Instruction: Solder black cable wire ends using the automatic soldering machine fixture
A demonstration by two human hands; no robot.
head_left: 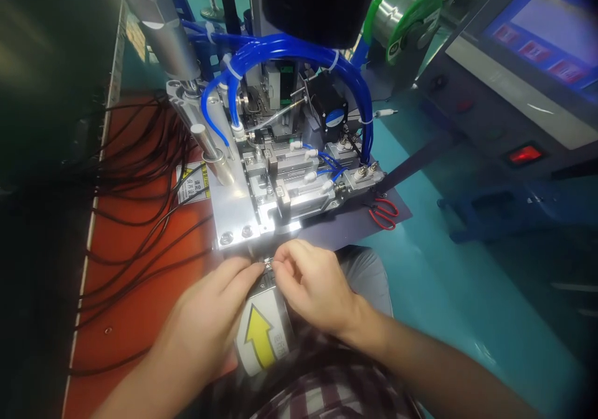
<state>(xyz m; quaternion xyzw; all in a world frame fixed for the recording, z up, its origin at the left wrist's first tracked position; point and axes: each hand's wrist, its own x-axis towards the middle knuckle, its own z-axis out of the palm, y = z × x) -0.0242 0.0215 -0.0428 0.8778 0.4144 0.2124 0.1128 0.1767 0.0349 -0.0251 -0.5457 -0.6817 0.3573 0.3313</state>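
Note:
My left hand (pixel 217 301) is closed, thumb and forefinger pressed together at the front end of the machine's metal track (pixel 268 282). Facing it, my right hand (pixel 315 282) is closed in a pinch with its fingers curled. Between the fingertips of both hands shows a tiny silvery piece (pixel 268 261), too small to name. Just beyond my hands stands the machine's metal base plate (pixel 238 216) with its bolts and clamping blocks. A white label with a yellow arrow (pixel 258 335) lies below my fingers.
Black cables (pixel 140 220) run across an orange surface (pixel 135 294) at left. Blue air hoses (pixel 289 48) arch over the machine. Red-handled cutters (pixel 384 213) lie at right. A green wire spool (pixel 402 17) and a control panel with a screen (pixel 546 45) stand behind.

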